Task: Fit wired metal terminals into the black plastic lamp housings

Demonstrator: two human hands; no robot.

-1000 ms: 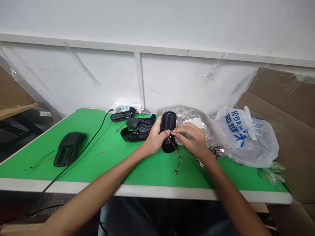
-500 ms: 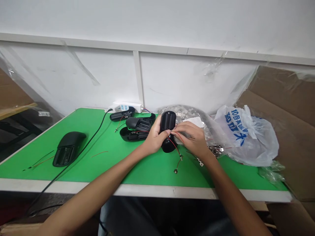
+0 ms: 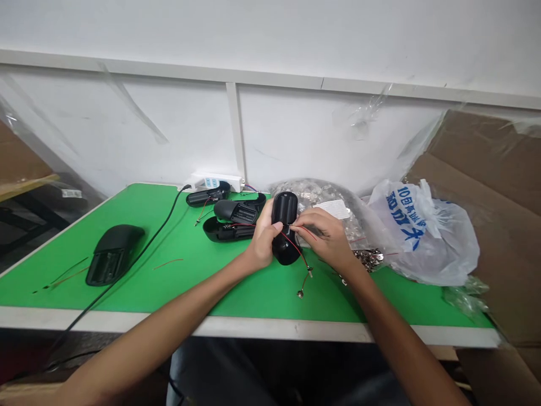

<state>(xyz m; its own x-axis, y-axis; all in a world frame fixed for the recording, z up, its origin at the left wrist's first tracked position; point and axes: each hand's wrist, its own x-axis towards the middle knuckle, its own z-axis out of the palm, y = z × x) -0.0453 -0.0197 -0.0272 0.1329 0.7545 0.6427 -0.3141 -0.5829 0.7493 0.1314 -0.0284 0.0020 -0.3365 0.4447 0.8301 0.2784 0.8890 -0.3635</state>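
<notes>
My left hand (image 3: pixel 265 237) is closed around the left side of a black plastic housing (image 3: pixel 284 210) with battery slots, held up over the green table. Its thumb lies across the housing's middle. At the right side, the fingertips of my right hand (image 3: pixel 323 231) pinch a thin red wire (image 3: pixel 307 231) close to the housing. Another red wire (image 3: pixel 301 255) hangs down from the housing, with small metal pieces (image 3: pixel 300 293) on its end. What the wire meets between the fingertips is too small to make out.
Several similar black housings (image 3: pixel 234 232) lie behind my left hand; another housing (image 3: pixel 110 256) sits at left beside a black cable (image 3: pixel 147 239). A clear bag of metal parts (image 3: pixel 296 189), loose metal contacts (image 3: pixel 372 258) and a white plastic bag (image 3: pixel 452 242) occupy the right. A power strip (image 3: pixel 217 181) stands at the back.
The housing and both hands have shifted very slightly left in view, along with the whole scene. My left thumb has drawn back a little; the right hand still pinches the wire.
</notes>
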